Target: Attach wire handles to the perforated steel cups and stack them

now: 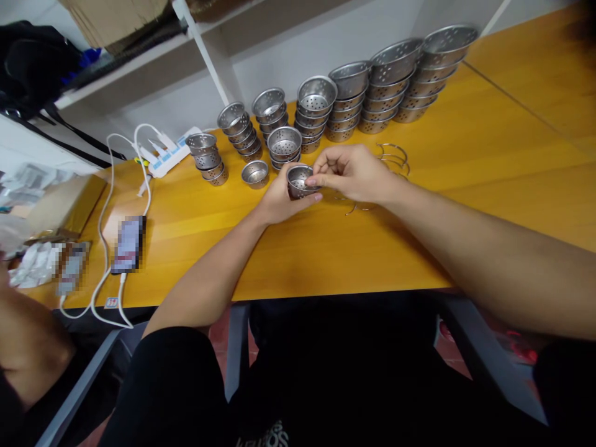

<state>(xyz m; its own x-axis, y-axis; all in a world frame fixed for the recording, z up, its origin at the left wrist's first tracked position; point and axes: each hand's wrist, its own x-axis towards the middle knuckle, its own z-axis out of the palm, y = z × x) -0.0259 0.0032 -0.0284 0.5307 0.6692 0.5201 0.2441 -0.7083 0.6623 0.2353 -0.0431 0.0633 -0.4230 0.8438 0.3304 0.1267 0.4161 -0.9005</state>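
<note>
My left hand [278, 202] is wrapped round a small perforated metal cup [296, 175], its open side turned up and toward me. The fingers of my right hand [356, 172] are pinched together at the cup's right rim, with the thumb over its opening. Whatever may be between those fingertips is too small to make out. A single perforated cup [255, 176] sits just left of my left hand, and a short stack of cups [284, 143] stands right behind it. Thin metal rings [395, 155] lie beyond my right wrist, and more thin wire pieces show below that hand.
Several stacks of perforated cups [343, 93] line the wall, larger toward the right. At left are another stack [207, 160], a power strip [174, 154], white cables and a phone [129, 244]. A co-worker's arm [28, 341] is at the far left. A shelf [135, 65] overhangs the table.
</note>
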